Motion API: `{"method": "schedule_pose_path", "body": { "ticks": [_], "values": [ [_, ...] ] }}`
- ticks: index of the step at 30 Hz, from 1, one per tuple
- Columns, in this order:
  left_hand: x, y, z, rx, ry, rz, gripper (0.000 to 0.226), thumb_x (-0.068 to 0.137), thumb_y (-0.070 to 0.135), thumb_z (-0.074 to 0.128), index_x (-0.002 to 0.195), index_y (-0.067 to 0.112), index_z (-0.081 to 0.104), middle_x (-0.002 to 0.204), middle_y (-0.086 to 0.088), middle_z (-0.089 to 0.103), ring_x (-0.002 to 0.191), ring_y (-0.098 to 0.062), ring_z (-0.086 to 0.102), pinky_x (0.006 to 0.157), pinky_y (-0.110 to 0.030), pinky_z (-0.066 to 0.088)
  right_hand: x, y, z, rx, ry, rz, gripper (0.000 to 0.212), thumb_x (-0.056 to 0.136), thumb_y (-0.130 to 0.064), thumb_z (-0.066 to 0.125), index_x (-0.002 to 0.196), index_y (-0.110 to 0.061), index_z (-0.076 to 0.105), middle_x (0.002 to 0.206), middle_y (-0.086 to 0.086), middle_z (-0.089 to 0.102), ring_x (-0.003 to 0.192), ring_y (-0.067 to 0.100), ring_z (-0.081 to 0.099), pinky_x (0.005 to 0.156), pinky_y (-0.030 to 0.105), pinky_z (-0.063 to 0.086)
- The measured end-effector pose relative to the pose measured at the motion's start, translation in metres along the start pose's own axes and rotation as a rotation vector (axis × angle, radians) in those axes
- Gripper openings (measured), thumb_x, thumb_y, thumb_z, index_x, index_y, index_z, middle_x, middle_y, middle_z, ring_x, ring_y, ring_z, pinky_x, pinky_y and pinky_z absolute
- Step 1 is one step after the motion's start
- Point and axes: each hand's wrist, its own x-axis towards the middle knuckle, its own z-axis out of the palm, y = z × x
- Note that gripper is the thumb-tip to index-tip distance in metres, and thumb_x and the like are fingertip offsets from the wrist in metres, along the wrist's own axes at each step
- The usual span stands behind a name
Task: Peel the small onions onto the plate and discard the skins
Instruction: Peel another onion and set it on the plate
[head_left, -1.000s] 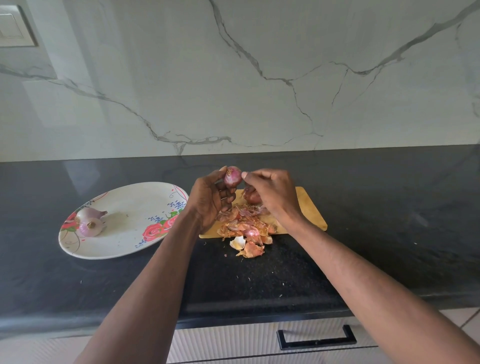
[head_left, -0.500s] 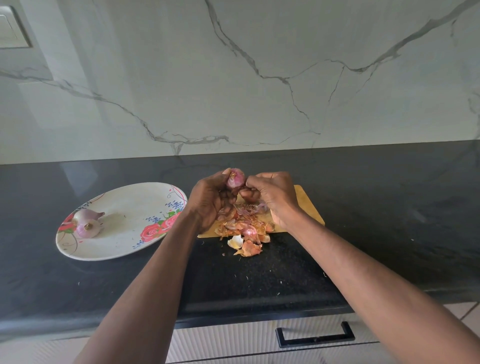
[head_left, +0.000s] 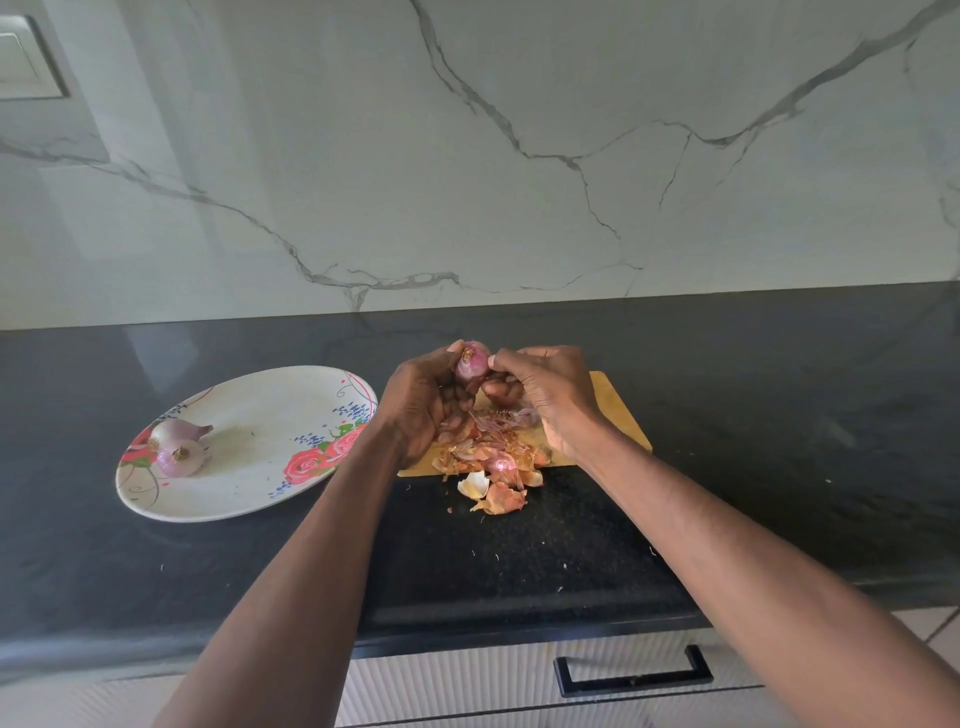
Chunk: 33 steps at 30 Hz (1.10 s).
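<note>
My left hand (head_left: 422, 402) grips a small pink onion (head_left: 471, 361) above the wooden cutting board (head_left: 615, 405). My right hand (head_left: 545, 395) meets it from the right, fingertips pinching at the onion's side. Below both hands lies a pile of orange-pink onion skins (head_left: 491, 460), spilling off the board's front edge onto the black counter. To the left sits a white floral plate (head_left: 270, 415) with two peeled onions (head_left: 179, 447) near its left rim.
The black counter (head_left: 779, 415) runs the width of the view, backed by a marble wall. A drawer with a black handle (head_left: 634, 673) sits under the counter's front edge. A wall switch (head_left: 26, 57) is at the upper left.
My hands have stayed together over the board, and my right fingers shifted from the onion's top to its side. Plate and skins have not moved.
</note>
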Motion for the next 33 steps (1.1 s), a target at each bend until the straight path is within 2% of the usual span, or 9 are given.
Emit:
{"method": "schedule_pose_path", "body": {
  "ticks": [3, 11, 14, 18, 24, 28, 31, 33],
  "values": [
    [-0.001, 0.002, 0.001, -0.038, 0.017, -0.034, 0.030, 0.103, 0.028, 0.048, 0.097, 0.003, 0.065, 0.076, -0.012, 0.058, 0.055, -0.016, 0.048, 0.039, -0.023, 0.033, -0.002, -0.001, 0.000, 0.028, -0.015, -0.024, 0.009, 0.080, 0.002, 0.075, 0.071, 0.001, 0.073, 0.062, 0.012, 0.070, 0.050, 0.016, 0.066, 0.051, 0.023, 0.056],
    [-0.002, 0.005, 0.001, -0.078, -0.004, -0.099, 0.037, 0.105, 0.030, 0.040, 0.100, 0.001, 0.062, 0.068, -0.007, 0.059, 0.051, -0.014, 0.050, 0.039, -0.022, 0.034, -0.001, 0.001, 0.001, 0.037, -0.058, -0.086, 0.008, 0.084, 0.003, 0.070, 0.076, 0.003, 0.072, 0.060, 0.009, 0.070, 0.052, 0.015, 0.068, 0.053, 0.023, 0.054],
    [-0.001, 0.005, 0.000, -0.093, -0.014, -0.101, 0.035, 0.105, 0.029, 0.041, 0.100, 0.001, 0.062, 0.069, -0.007, 0.060, 0.053, -0.015, 0.050, 0.040, -0.023, 0.033, -0.001, 0.000, 0.000, 0.024, -0.064, -0.124, 0.008, 0.085, -0.005, 0.073, 0.081, 0.002, 0.074, 0.067, 0.013, 0.073, 0.057, 0.019, 0.070, 0.057, 0.028, 0.058],
    [0.000, 0.003, 0.001, -0.024, 0.013, -0.030, 0.029, 0.104, 0.028, 0.046, 0.098, 0.004, 0.062, 0.074, -0.009, 0.059, 0.057, -0.016, 0.049, 0.043, -0.025, 0.035, 0.001, 0.002, 0.000, -0.029, -0.057, -0.130, 0.024, 0.082, -0.023, 0.081, 0.084, 0.000, 0.075, 0.073, 0.012, 0.075, 0.062, 0.025, 0.073, 0.067, 0.039, 0.061],
    [0.001, 0.001, 0.002, 0.017, 0.018, 0.052, 0.022, 0.105, 0.019, 0.044, 0.107, 0.009, 0.064, 0.081, -0.007, 0.065, 0.062, -0.014, 0.055, 0.051, -0.026, 0.038, 0.003, 0.005, 0.000, -0.092, -0.015, -0.169, 0.005, 0.084, -0.008, 0.078, 0.080, -0.006, 0.077, 0.070, 0.012, 0.075, 0.059, 0.022, 0.072, 0.065, 0.038, 0.061],
    [0.002, 0.001, 0.002, 0.019, 0.018, 0.080, 0.024, 0.104, 0.015, 0.044, 0.112, 0.010, 0.066, 0.083, -0.007, 0.069, 0.065, -0.016, 0.059, 0.052, -0.027, 0.043, 0.003, 0.009, 0.002, -0.239, 0.013, -0.296, 0.008, 0.086, -0.012, 0.077, 0.080, -0.007, 0.078, 0.069, 0.006, 0.075, 0.057, 0.016, 0.072, 0.060, 0.035, 0.060],
    [0.002, 0.002, 0.000, 0.009, -0.001, 0.090, 0.025, 0.104, 0.015, 0.044, 0.116, 0.010, 0.066, 0.089, -0.009, 0.070, 0.069, -0.018, 0.061, 0.055, -0.029, 0.045, 0.002, 0.012, 0.003, -0.356, 0.052, -0.442, 0.011, 0.088, -0.017, 0.075, 0.081, -0.010, 0.079, 0.071, -0.001, 0.075, 0.061, 0.012, 0.069, 0.056, 0.026, 0.055],
    [0.001, 0.002, 0.000, -0.008, -0.019, 0.091, 0.025, 0.104, 0.013, 0.044, 0.117, 0.009, 0.065, 0.091, -0.009, 0.071, 0.071, -0.019, 0.062, 0.057, -0.029, 0.047, 0.003, 0.014, 0.003, -0.403, 0.062, -0.509, 0.012, 0.088, -0.020, 0.075, 0.085, -0.010, 0.079, 0.073, -0.004, 0.074, 0.063, 0.014, 0.068, 0.055, 0.029, 0.055]
  ]
}}
